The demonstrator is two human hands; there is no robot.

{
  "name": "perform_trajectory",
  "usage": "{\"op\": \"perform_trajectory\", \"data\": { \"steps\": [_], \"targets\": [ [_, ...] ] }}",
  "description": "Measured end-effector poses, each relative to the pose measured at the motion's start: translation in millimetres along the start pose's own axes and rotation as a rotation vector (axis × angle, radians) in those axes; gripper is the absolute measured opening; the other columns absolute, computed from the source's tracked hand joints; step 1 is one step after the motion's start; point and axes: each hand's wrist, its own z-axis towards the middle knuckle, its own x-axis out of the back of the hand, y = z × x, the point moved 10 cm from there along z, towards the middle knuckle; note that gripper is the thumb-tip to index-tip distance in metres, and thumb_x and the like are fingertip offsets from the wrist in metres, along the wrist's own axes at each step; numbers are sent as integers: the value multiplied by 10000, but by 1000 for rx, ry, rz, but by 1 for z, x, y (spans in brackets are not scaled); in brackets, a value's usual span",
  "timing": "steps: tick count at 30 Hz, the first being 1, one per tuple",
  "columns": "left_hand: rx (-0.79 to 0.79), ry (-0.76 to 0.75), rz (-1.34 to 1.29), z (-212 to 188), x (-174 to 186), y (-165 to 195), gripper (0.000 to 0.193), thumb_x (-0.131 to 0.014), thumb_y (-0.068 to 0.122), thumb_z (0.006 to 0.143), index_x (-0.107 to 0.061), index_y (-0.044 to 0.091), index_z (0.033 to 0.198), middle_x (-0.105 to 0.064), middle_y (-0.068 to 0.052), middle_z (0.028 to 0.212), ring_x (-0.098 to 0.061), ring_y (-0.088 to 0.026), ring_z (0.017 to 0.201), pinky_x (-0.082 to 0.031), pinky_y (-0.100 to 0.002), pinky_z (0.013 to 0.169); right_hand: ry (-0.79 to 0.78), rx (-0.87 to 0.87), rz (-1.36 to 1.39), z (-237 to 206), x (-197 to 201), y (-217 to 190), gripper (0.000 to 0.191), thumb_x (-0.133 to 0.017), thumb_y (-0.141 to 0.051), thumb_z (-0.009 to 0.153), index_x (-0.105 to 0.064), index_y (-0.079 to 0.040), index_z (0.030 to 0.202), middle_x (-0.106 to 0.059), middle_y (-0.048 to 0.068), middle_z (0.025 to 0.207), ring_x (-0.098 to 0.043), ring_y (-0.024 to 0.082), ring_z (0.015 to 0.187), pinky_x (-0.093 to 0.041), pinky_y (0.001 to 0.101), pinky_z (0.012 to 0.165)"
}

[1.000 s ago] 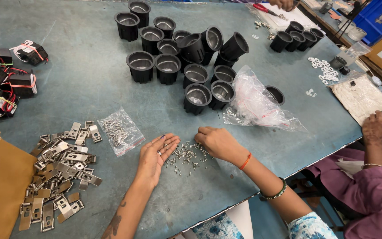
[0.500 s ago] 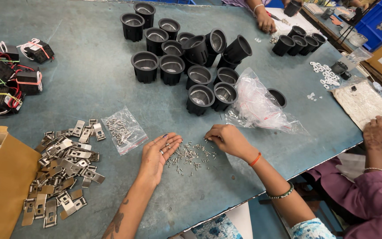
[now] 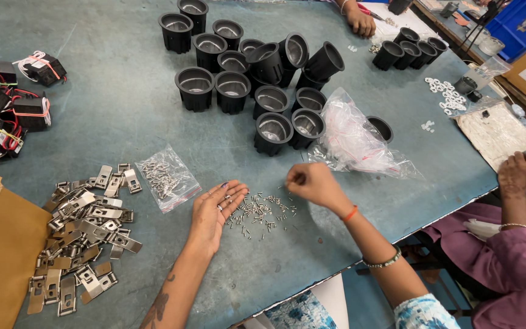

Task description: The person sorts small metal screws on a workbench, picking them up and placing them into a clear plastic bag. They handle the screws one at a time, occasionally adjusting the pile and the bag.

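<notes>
Gathering small screws (image 3: 262, 213) from loose pile on bench (image 3: 123, 122): left hand (image 3: 217, 207) open, palm up beside pile; right hand (image 3: 312, 183) pinched, apparently on one screw; transfer to palm judged next.

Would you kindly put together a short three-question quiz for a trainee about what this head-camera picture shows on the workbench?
1. True or false: the left hand lies palm up with a few small screws on it.
2. Multiple choice: what lies on the table between the two hands? A) white washers B) loose small screws C) black cups
3. Fill in: the right hand has its fingertips pinched together just above the ____ of screws.

Key
1. True.
2. B. The metal brackets lie further left, the clear bag of screws beside them, the black cups further back.
3. Pile; whether it grips a screw cannot be told.
</notes>
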Motion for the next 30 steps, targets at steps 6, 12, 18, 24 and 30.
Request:
{"op": "perform_trajectory", "data": {
  "steps": [6, 12, 18, 24, 30],
  "targets": [
    [2, -2, 5, 0, -1, -3, 358, -506, 126, 995, -608, -152, 1198, -702, -259, 1187, -717, -300, 1111, -581, -354, 1004, -250, 36, 185, -41, -5, -16, 126, -706, -48, 810, -767, -38, 920, -774, 60, 849, -719, 146, 765, -566, 283, 680],
    [-16, -5, -2, 1, 2, 0, 355, -511, 133, 998, -606, -147, 1196, -700, -254, 1190, -713, -292, 1119, -575, -356, 1015, -205, 130, -14, -46, -8, -29, 130, -727, -46, 799, -789, -68, 911, -736, 72, 855, -710, 236, 717, -550, 340, 658],
    [-23, -12, 14, 1, 1, -2, 361, -523, 139, 992, -609, -145, 1197, -706, -250, 1182, -718, -290, 1109, -578, -355, 1007, -178, 213, -183, -52, -7, -39, 123, -715, -39, 807, -780, -71, 907, -724, 75, 887, -687, 264, 738, -535, 357, 677],
    [33, -44, 25, 4, -3, -17, 355, -526, 152, 996, -619, -133, 1185, -724, -256, 1149, -724, -289, 1093, -590, -345, 987, -82, 56, 29, -34, 11, -56, 130, -715, -58, 826, -751, -74, 951, -750, 56, 937, -738, 230, 756, -587, 320, 621],
    [154, -168, -13, 1, -16, -37, 346, -536, 145, 1034, -603, -158, 1186, -680, -252, 1121, -694, -321, 1043, -602, -396, 972, -69, 475, 45, -26, -15, -141, 199, -722, -24, 848, -722, -29, 1047, -727, 116, 1031, -726, 299, 866, -576, 357, 749]
  ]
}}
